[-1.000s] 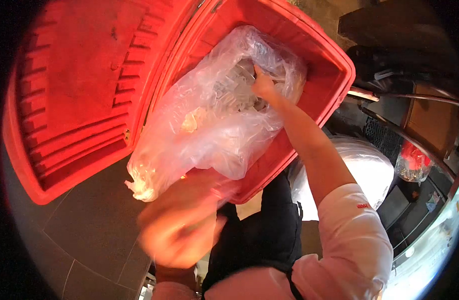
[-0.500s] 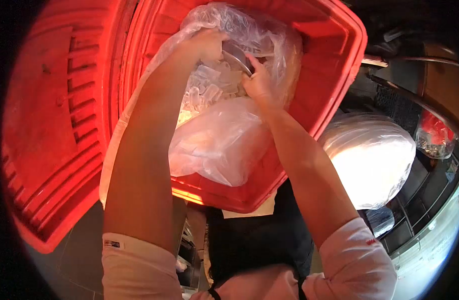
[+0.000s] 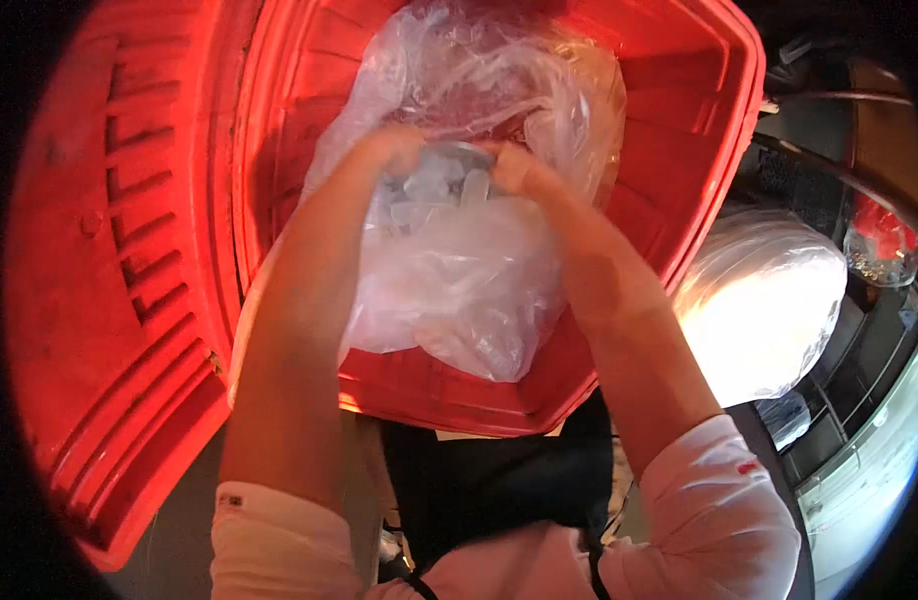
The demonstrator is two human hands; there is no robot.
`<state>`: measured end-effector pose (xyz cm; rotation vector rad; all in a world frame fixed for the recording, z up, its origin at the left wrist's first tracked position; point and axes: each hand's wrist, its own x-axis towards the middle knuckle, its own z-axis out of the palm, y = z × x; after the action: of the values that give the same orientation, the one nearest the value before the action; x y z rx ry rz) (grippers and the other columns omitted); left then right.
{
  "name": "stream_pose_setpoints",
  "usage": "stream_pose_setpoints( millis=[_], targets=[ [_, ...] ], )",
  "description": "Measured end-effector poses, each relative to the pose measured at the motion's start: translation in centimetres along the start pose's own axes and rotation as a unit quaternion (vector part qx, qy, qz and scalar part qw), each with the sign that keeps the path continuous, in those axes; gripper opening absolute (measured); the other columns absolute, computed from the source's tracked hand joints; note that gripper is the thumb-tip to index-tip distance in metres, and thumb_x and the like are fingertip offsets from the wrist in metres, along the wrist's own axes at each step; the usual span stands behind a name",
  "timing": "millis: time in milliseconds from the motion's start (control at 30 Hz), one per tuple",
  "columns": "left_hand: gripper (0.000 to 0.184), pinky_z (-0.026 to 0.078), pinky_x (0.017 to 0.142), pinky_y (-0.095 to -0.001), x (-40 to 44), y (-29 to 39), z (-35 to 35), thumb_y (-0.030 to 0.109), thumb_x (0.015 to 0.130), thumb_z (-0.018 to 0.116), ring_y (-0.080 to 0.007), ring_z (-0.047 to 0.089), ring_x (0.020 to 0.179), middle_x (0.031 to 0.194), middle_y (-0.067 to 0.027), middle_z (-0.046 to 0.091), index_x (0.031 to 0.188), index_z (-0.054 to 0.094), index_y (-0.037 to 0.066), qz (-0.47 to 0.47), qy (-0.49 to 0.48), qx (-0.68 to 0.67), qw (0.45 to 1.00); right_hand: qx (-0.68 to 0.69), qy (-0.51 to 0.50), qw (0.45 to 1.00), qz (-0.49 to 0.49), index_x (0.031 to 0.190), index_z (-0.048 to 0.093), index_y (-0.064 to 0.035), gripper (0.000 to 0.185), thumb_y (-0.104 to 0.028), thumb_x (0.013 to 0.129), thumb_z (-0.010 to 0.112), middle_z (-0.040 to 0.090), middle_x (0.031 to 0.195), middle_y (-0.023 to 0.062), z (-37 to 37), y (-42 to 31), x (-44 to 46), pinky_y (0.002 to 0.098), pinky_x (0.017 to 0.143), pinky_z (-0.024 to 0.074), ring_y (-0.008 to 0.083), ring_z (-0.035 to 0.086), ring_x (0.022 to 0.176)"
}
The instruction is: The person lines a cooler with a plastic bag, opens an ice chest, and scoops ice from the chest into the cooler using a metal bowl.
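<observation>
A clear plastic bag (image 3: 459,285) lies in a red bin (image 3: 669,110), with translucent ice-like pieces (image 3: 429,190) in its opening. Between my hands is a metal bowl (image 3: 459,150), its curved rim showing above the pieces. My left hand (image 3: 394,150) is closed on the rim's left side. On its right side, my right hand (image 3: 514,168) is closed round the rim. The bowl's lower part is hidden among the pieces and the bag.
The bin's red lid (image 3: 69,260) hangs open at the left. A large clear plastic bag with pale contents (image 3: 764,310) stands right of the bin. Farther right is a small bag with red items (image 3: 879,235), near a curved metal bar (image 3: 839,175).
My left hand has come from below the bin into the bag and taken hold of the bowl. Both hands and the bowl have since shifted lower over the pieces.
</observation>
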<state>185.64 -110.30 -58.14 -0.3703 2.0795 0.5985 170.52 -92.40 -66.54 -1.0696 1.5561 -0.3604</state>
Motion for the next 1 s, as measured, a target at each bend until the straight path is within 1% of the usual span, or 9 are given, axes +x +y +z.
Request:
stream_pose_setpoints(
  millis=[33, 167, 267, 367, 500, 600, 700, 800, 1000],
  targets=[
    [0.050, 0.048, 0.088, -0.0403, 0.1, 1.0, 0.8, 0.002, 0.072, 0.053, -0.0326, 0.061, 0.105, 0.115, -0.0168, 0.063, 0.120, 0.061, 0.014, -0.051, -0.078, 0.022, 0.995, -0.014, -0.014, 1.000, 0.015, 0.131, 0.053, -0.0200, 0.053, -0.019, 0.078, 0.059, 0.066, 0.111, 0.0157, 1.3, 0.3, -1.0, 0.0360, 0.089, 0.0474, 0.0277, 0.063, 0.102],
    [0.063, 0.051, 0.084, -0.0418, -2.6, 0.8, 2.3, 0.001, 0.068, 0.059, -0.0308, 0.064, 0.100, 0.111, -0.0161, 0.066, 0.129, 0.055, 0.016, -0.002, -0.032, -0.106, 0.994, -0.103, -0.049, 0.992, 0.046, 0.134, 0.050, -0.0209, 0.057, -0.021, 0.078, 0.060, 0.064, 0.113, 0.0192, 1.1, -3.6, -4.0, 0.0386, 0.094, 0.0450, 0.0333, 0.060, 0.106],
    [0.070, 0.051, 0.084, -0.0409, -6.4, 2.4, -0.1, 0.005, 0.069, 0.063, -0.0281, 0.064, 0.101, 0.112, -0.0150, 0.065, 0.137, 0.047, 0.015, -0.030, -0.100, -0.213, 0.972, -0.162, -0.122, 0.977, 0.068, 0.135, 0.047, -0.0213, 0.058, -0.023, 0.078, 0.058, 0.064, 0.108, 0.0227, -0.5, -6.9, -5.3, 0.0417, 0.091, 0.0467, 0.0346, 0.062, 0.102],
    [0.062, 0.046, 0.091, -0.0376, -4.1, -0.8, 7.9, 0.005, 0.075, 0.060, -0.0252, 0.060, 0.108, 0.113, -0.0164, 0.064, 0.135, 0.048, 0.011, -0.069, 0.020, -0.340, 0.938, -0.229, -0.115, 0.966, 0.034, 0.122, 0.056, -0.0131, 0.045, -0.023, 0.078, 0.055, 0.064, 0.101, 0.0258, -0.7, -4.6, -0.9, 0.0441, 0.085, 0.0492, 0.0360, 0.064, 0.097],
    [0.049, 0.039, 0.100, -0.0364, -3.5, -2.3, 13.1, 0.018, 0.086, 0.056, -0.0281, 0.053, 0.118, 0.124, -0.0191, 0.058, 0.132, 0.049, 0.004, -0.185, 0.139, -0.587, 0.776, -0.397, -0.193, 0.895, -0.058, 0.088, 0.069, 0.0033, 0.032, -0.021, 0.078, 0.050, 0.064, 0.095, 0.0296, 3.8, 4.5, 1.1, 0.0453, 0.081, 0.0510, 0.0384, 0.064, 0.094],
    [0.050, 0.032, 0.106, -0.0386, -5.5, 0.4, 10.6, 0.036, 0.095, 0.046, -0.0332, 0.046, 0.125, 0.131, -0.0223, 0.051, 0.131, 0.049, 0.001, -0.249, 0.235, -0.473, 0.812, -0.203, -0.107, 0.957, 0.177, 0.092, 0.068, 0.0022, 0.032, -0.020, 0.077, 0.050, 0.064, 0.097, 0.0280, 4.2, 4.4, 0.7, 0.0443, 0.084, 0.0499, 0.0378, 0.064, 0.095],
    [0.060, 0.027, 0.110, -0.0413, -1.9, -1.8, 17.2, 0.046, 0.099, 0.030, -0.0366, 0.043, 0.126, 0.132, -0.0241, 0.050, 0.129, 0.050, -0.002, -0.263, 0.293, -0.369, 0.842, -0.193, -0.081, 0.972, 0.107, 0.092, 0.068, 0.0016, 0.031, -0.019, 0.074, 0.053, 0.064, 0.097, 0.0265, 4.6, 6.1, 1.1, 0.0437, 0.083, 0.0502, 0.0373, 0.064, 0.094],
    [0.058, 0.024, 0.112, -0.0423, -2.9, -1.7, 16.2, 0.042, 0.100, 0.025, -0.0367, 0.040, 0.129, 0.135, -0.0244, 0.046, 0.132, 0.047, -0.002, -0.292, 0.268, -0.264, 0.879, -0.208, -0.142, 0.963, 0.091, 0.093, 0.068, 0.0010, 0.033, -0.020, 0.073, 0.054, 0.065, 0.097, 0.0260, 3.4, 4.5, 1.1, 0.0432, 0.083, 0.0502, 0.0367, 0.064, 0.094],
    [0.055, 0.026, 0.111, -0.0417, -5.0, 0.8, 12.5, 0.041, 0.100, 0.028, -0.0358, 0.040, 0.130, 0.134, -0.0250, 0.047, 0.129, 0.049, -0.002, -0.234, 0.228, -0.430, 0.842, -0.193, -0.141, 0.962, 0.129, 0.095, 0.068, 0.0006, 0.036, -0.024, 0.072, 0.056, 0.065, 0.098, 0.0245, 2.2, 3.3, -2.7, 0.0424, 0.082, 0.0501, 0.0348, 0.064, 0.094]
  ],
)
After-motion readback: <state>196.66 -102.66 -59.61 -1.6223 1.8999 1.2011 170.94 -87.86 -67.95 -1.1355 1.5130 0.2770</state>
